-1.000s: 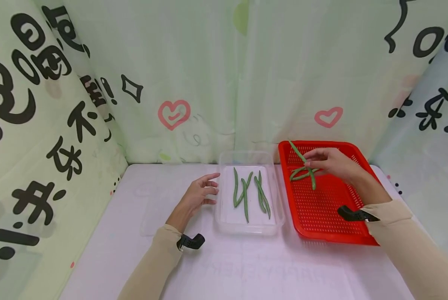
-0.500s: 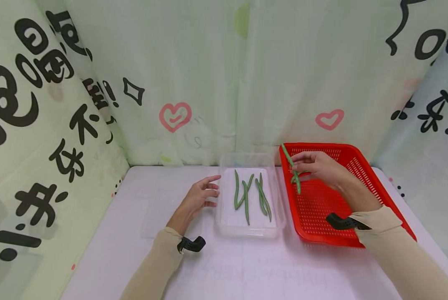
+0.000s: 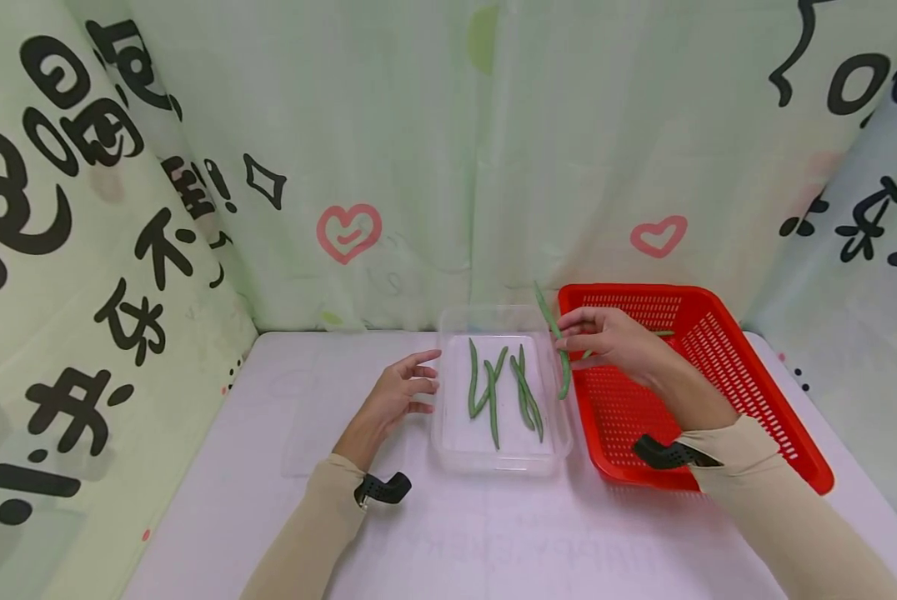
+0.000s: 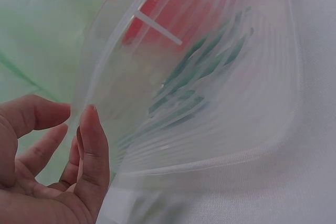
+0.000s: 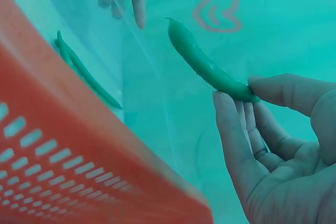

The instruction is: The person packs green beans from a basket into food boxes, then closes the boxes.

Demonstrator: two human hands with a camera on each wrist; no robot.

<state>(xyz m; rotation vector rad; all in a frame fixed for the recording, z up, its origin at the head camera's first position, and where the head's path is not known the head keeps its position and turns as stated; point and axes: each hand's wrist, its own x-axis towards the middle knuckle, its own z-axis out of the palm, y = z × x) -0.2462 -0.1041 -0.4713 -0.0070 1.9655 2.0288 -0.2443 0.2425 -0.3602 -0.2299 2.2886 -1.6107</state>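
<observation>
In the head view my right hand (image 3: 606, 342) pinches a green bean (image 3: 546, 312) between thumb and fingertips. The bean slants over the gap between the clear plastic box (image 3: 463, 458) and the red basket (image 3: 598, 454). Inside the box lie several green beans (image 3: 492, 408), some crossing one another. My left hand (image 3: 399, 387) is at the box's left side, fingers loosely bent. Its fingertips (image 4: 90, 116) are right at the box rim in the left wrist view. From the right wrist, the pinched bean (image 5: 197, 59) points up and away from the thumb.
A little green bean (image 3: 664, 332) shows at the basket's back, behind the right hand. The basket's slotted wall (image 5: 94, 145) rises near that hand. A printed curtain (image 3: 411, 167) closes off the back of the white table (image 3: 448, 533).
My right hand has moved left with the green bean, from over the basket to the box's right edge. The left hand stays at the box's left side.
</observation>
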